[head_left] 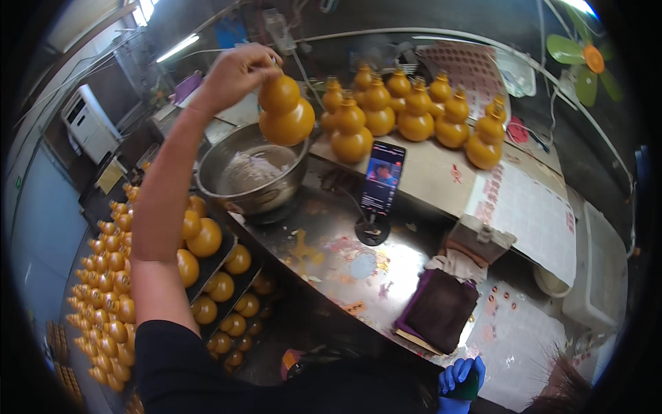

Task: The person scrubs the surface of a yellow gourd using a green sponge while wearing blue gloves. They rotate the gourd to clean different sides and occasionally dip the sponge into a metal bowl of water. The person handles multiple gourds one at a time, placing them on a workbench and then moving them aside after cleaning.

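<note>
My left hand (249, 67) is raised at arm's length, thumb and fingers pinched on the narrow top of a glossy amber-yellow gourd (286, 121). The two-bulbed gourd hangs nearly upright over the rim of a wide metal basin (214, 183), which contains some whitish material. To its right, several similar gourds (417, 114) stand in a group on a cardboard-covered surface (427, 165). My right hand is out of view. A blue-gloved hand (456, 372) at the lower right, apparently a co-worker's, curls around a dark green thing.
A phone (383, 181) stands on a round-based holder on the stained metal table (331, 241). Nearer lie a dark folded cloth (441, 310) and a metal box (483, 238). Many gourds (107, 283) crowd racks at the left. A green-bladed fan (592, 58) is at upper right.
</note>
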`<state>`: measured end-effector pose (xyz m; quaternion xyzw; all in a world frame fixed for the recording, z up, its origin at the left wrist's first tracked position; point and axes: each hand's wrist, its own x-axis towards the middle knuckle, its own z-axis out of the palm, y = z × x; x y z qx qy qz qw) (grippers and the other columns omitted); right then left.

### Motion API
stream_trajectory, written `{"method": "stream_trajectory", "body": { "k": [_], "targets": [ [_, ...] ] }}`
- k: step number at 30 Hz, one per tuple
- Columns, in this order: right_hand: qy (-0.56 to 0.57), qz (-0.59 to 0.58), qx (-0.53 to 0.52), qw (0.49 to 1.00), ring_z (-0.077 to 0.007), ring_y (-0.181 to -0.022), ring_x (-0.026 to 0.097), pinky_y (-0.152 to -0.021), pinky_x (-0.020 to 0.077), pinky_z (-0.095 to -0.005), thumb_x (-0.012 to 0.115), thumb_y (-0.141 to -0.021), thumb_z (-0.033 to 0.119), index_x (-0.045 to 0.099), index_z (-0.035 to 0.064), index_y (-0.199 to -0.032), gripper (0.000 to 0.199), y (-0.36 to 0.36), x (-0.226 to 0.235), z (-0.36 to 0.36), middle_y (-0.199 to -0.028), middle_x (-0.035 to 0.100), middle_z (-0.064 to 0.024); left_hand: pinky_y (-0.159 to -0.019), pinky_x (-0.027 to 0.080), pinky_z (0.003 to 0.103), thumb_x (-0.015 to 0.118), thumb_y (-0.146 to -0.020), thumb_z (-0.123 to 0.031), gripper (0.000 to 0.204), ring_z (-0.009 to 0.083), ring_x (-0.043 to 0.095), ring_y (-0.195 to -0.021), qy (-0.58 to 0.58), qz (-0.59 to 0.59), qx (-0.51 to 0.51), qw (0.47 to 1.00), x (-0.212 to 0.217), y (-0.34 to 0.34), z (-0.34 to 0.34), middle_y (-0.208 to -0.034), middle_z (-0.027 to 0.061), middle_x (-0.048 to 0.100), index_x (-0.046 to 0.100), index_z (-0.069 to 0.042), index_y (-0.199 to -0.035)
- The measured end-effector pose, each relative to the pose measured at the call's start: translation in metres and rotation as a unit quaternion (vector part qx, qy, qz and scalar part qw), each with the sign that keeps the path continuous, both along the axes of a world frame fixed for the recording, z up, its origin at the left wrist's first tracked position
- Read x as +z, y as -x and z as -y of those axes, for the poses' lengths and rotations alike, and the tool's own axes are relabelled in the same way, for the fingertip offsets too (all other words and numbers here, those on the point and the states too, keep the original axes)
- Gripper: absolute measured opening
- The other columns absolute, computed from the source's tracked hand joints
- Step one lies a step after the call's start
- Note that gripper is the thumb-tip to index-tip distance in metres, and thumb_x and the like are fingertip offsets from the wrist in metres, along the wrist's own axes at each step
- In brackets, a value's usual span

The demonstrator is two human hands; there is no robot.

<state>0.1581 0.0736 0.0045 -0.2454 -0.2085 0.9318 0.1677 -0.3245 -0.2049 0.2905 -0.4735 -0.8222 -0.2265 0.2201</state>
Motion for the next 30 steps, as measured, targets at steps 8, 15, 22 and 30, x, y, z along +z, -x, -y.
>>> {"method": "stream_trajectory", "body": {
  "k": [8, 15, 22, 30],
  "targets": [
    [-0.032, 0.018, 0.05, 0.998, -0.0165, -0.046, 0.035, -0.045, 0.0333, -0.0305, 0.032, -0.103, 0.03, 0.042, 0.0085, -0.065, 0.045, 0.007, -0.003, 0.011, -0.06, 0.038, -0.0043, -0.073, 0.05, 0.041, 0.067, -0.082, -0.018, 0.017, 0.0314, 0.063, -0.087, 0.186, -0.067, 0.128, 0.972, -0.109, 0.052, 0.085, -0.101, 0.0064, 0.063, 0.061, -0.004, -0.088],
    [-0.06, 0.059, 0.057, 0.995, -0.0159, -0.046, 0.032, -0.044, 0.0312, -0.0297, 0.034, -0.103, 0.031, 0.042, 0.0096, -0.065, 0.043, 0.014, 0.001, 0.016, -0.06, 0.037, -0.0035, -0.073, 0.051, 0.04, 0.063, -0.08, -0.013, 0.011, 0.0307, 0.063, -0.085, 0.301, -0.057, 0.126, 0.944, -0.141, 0.052, 0.105, -0.102, 0.0053, 0.06, 0.063, -0.006, -0.088],
    [-0.078, 0.069, 0.073, 0.992, -0.0153, -0.045, 0.032, -0.044, 0.0298, -0.0282, 0.036, -0.102, 0.031, 0.042, 0.0107, -0.066, 0.042, 0.02, 0.003, 0.021, -0.056, 0.034, -0.0024, -0.074, 0.052, 0.038, 0.06, -0.078, -0.01, 0.009, 0.0291, 0.064, -0.086, 0.388, -0.084, 0.132, 0.908, -0.147, 0.05, 0.101, -0.106, 0.0074, 0.06, 0.064, -0.007, -0.085],
    [-0.002, 0.094, 0.069, 0.993, -0.0149, -0.047, 0.035, -0.047, 0.0322, -0.0296, 0.04, -0.1, 0.036, 0.043, 0.0118, -0.067, 0.041, 0.012, -0.016, 0.012, -0.061, 0.039, -0.0028, -0.079, 0.047, 0.039, 0.063, -0.077, -0.014, 0.008, 0.0266, 0.06, -0.097, 0.407, -0.084, 0.113, 0.902, -0.157, 0.079, 0.108, -0.096, 0.0074, 0.058, 0.062, -0.007, -0.079]
  ]
}}
